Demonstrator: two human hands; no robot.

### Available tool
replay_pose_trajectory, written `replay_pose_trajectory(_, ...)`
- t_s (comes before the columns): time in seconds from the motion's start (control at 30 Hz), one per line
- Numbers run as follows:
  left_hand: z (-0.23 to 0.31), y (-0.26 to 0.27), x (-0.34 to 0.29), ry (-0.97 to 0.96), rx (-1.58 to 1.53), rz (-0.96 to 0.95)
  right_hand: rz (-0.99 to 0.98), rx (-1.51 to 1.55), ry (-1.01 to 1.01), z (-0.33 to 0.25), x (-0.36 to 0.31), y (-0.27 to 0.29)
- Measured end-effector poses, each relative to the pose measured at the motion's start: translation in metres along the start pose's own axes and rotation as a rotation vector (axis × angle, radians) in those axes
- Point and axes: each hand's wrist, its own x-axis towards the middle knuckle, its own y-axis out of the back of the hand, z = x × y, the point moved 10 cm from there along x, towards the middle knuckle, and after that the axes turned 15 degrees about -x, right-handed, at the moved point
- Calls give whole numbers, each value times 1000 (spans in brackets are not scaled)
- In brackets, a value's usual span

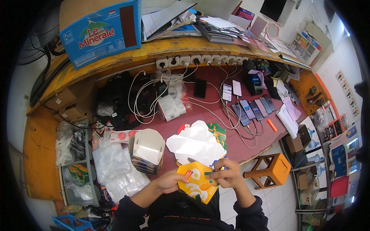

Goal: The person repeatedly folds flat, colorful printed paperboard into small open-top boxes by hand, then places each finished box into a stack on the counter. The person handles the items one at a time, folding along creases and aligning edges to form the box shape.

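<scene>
A yellow printed paper food box [195,182], partly folded, is held between my hands just off the table's near edge. My left hand [171,182] pinches its left side, thumb on top. At its right upper edge, the bent fingers of my right hand [226,174] grip a panel. Right beyond the box lie flat carton blanks [196,143], white side up, with coloured printed edges showing beneath. A nested stack of formed paper boxes [147,152] stands to the left of the blanks, white insides facing up.
Clear plastic bags [115,165] and a grey crate [63,181] sit at the left. Several phones [252,109] with white charging cables [144,96] lie on the red tabletop [208,111]. An orange stool [269,170] stands at the right; a blue carton [102,34] is on the shelf.
</scene>
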Motion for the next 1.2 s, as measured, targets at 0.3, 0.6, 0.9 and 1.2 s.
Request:
replay_pose_trajectory(0.3, 18, 15, 2, -137, -13, 92, 9, -194, -138, -4, -14, -19)
replay_pose_trajectory(0.6, 21, -31, 34, -309, 1272, -11, 215, -16, -579, 57, -46, -17)
replay_pose_trajectory(0.9, 37, -106, -63, -1709, 1827, -101, -40, 341, -1104, 101, -69, -32)
replay_pose_trajectory(1.2, 71, -73, -82, -1551, 1917, -82, 241, -616, -475, 9, 50, 4)
